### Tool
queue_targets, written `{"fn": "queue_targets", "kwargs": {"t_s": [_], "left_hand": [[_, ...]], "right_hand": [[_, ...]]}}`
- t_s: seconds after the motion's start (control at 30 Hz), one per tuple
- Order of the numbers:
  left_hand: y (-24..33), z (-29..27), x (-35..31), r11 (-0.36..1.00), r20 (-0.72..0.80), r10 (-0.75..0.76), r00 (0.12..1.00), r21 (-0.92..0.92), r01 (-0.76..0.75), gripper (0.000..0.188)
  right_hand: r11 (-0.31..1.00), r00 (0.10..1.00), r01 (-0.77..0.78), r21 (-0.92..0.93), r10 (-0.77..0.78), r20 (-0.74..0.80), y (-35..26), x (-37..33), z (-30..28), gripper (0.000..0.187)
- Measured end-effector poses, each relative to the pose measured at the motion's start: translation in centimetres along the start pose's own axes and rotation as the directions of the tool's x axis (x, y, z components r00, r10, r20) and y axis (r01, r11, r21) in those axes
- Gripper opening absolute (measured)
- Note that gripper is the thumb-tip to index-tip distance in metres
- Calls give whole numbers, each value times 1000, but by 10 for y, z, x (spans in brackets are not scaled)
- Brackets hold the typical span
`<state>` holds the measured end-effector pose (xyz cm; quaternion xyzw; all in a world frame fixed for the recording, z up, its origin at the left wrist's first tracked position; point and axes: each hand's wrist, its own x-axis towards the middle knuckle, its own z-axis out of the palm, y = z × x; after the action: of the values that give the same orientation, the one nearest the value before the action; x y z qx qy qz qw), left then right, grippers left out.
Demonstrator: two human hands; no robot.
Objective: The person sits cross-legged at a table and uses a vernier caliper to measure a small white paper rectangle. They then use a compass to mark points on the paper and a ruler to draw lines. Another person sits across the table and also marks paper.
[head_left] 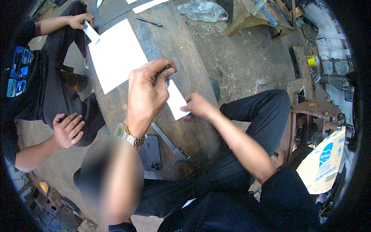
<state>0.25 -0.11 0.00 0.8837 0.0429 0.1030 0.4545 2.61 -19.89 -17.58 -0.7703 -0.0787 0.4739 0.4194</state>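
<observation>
My left hand [148, 87], with a metal-band watch [133, 139] on its wrist, is raised over the worn table [170, 42]. Its thumb and index finger are pinched together; whatever may be between them is too small to make out. Just beyond its fingers starts a narrow white paper strip [176, 100], tilted across the table. My right hand [199, 106], slightly blurred, grips the strip's near end. A large white paper sheet [118, 54] lies to the left. Closer to me are a vernier caliper [170, 143] and a dark phone [150, 150].
On the left sits another person, whose hand [81, 21] holds a second white strip [91, 33] over the sheet's corner. A pen [148, 22] lies farther back. A clear plastic bag [203, 11] is on the floor; metal frames [313, 106] and a paper sack [324, 162] stand right.
</observation>
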Motion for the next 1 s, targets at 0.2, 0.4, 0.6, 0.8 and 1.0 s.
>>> {"fn": "queue_targets", "kwargs": {"t_s": [0.2,0.4,0.6,0.8,1.0], "left_hand": [[2,8,6,1000,0,13,1000,-9,-13,12],[1,2,4,999,7,-22,1000,-40,22,12],[-3,-1,0,999,-7,-5,1000,-49,4,9],[-2,2,0,999,1,-23,1000,-41,23,10],[-6,1,-2,997,-91,45,995,-55,-50,8]], "right_hand": [[854,975,144,500,-38,-217,-8,5,108,25],[997,988,-70,-14,67,-140,-2,-5,6,29],[791,939,49,-610,-244,-241,-51,59,-91,33],[617,871,377,-691,-490,38,-104,119,-76,40],[710,987,2,-704,-112,-111,-68,62,-87,24]]}}
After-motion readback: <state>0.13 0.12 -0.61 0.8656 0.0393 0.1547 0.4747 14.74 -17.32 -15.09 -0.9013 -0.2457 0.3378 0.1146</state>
